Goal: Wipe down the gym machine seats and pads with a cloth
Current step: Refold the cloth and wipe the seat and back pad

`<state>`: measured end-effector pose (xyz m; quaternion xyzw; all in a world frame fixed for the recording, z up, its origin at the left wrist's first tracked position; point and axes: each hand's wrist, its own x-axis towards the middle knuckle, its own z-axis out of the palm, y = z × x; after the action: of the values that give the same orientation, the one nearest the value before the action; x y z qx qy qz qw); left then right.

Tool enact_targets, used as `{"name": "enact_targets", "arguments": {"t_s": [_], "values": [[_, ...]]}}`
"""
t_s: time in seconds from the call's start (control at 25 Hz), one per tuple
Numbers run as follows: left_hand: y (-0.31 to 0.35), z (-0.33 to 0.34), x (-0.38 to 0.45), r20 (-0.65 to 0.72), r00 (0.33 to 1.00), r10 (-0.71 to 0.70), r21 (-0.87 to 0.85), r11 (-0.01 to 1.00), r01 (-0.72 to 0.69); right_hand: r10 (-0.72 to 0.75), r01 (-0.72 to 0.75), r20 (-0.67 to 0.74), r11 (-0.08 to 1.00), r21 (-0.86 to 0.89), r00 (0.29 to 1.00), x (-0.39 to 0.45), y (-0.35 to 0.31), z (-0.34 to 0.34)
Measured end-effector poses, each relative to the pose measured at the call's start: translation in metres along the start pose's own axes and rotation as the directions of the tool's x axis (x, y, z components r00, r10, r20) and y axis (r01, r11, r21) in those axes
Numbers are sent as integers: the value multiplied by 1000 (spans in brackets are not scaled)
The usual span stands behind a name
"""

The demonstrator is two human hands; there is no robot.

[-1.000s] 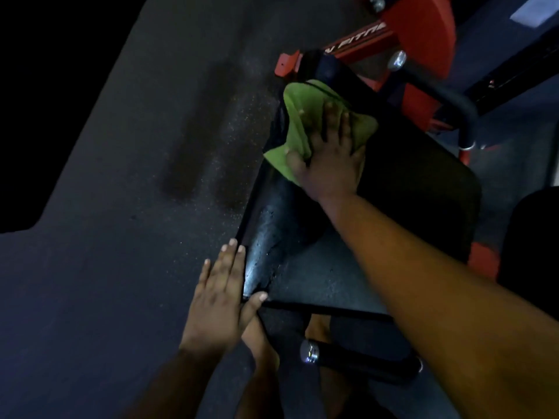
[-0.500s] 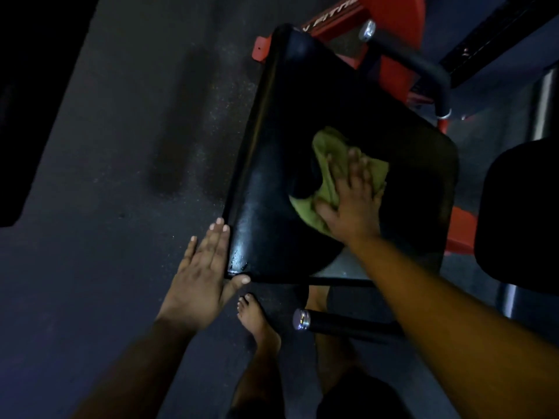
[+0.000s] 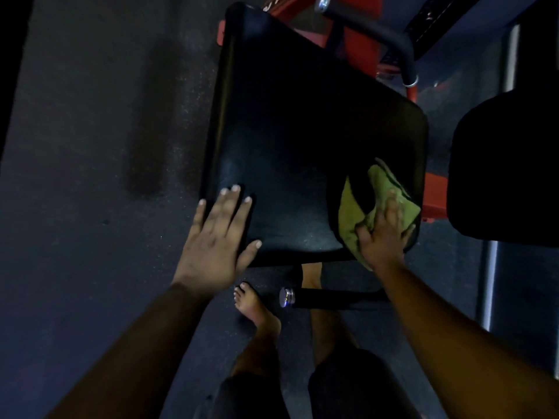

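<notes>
A black padded seat point(image 3: 290, 140) of a red-framed gym machine fills the middle of the head view. A green cloth point(image 3: 390, 192) lies on the seat's near right corner. My right hand point(image 3: 382, 231) presses flat on the cloth with straight fingers. My left hand point(image 3: 219, 234) rests flat on the seat's near left corner, fingers spread, thumb along the front edge.
A red frame point(image 3: 357, 34) and a black handle bar point(image 3: 390, 34) stand behind the seat. Another black pad point(image 3: 508, 167) is at the right. A chrome-capped black bar point(image 3: 326, 297) runs below the seat, beside my bare foot point(image 3: 254, 306). Dark rubber floor point(image 3: 90, 176) spreads to the left.
My right hand has dragged the cloth from the seat's far end down to its near right corner. My left hand has slid from the seat's side edge onto its near left corner.
</notes>
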<state>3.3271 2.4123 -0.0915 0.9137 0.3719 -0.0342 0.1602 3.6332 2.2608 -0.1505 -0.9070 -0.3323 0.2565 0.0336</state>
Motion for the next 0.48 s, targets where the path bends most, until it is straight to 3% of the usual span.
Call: {"name": "enact_targets", "arguments": {"t_s": [0.08,0.12,0.28,0.36,0.4,0.48], "values": [[10,0,28,-7,999,36,55,998,-36,187,-182,-44,979,89,981,-1,-41,3],[15,2,39,-8,1000,30,72,997,-29,179,-174,-39,980,99,983,-8,-61,7],[23,14,50,-5,1000,-18,162,987,18,-200,201,18,980,-14,980,-46,-57,18],[26,15,53,15,999,-28,210,977,24,-265,266,23,962,-68,964,-38,-22,14],[27,14,55,25,999,-38,228,973,32,-237,237,15,968,-79,971,-32,-9,12],[29,15,57,34,997,-63,248,967,53,-42,42,-24,999,-15,999,-19,0,10]]}}
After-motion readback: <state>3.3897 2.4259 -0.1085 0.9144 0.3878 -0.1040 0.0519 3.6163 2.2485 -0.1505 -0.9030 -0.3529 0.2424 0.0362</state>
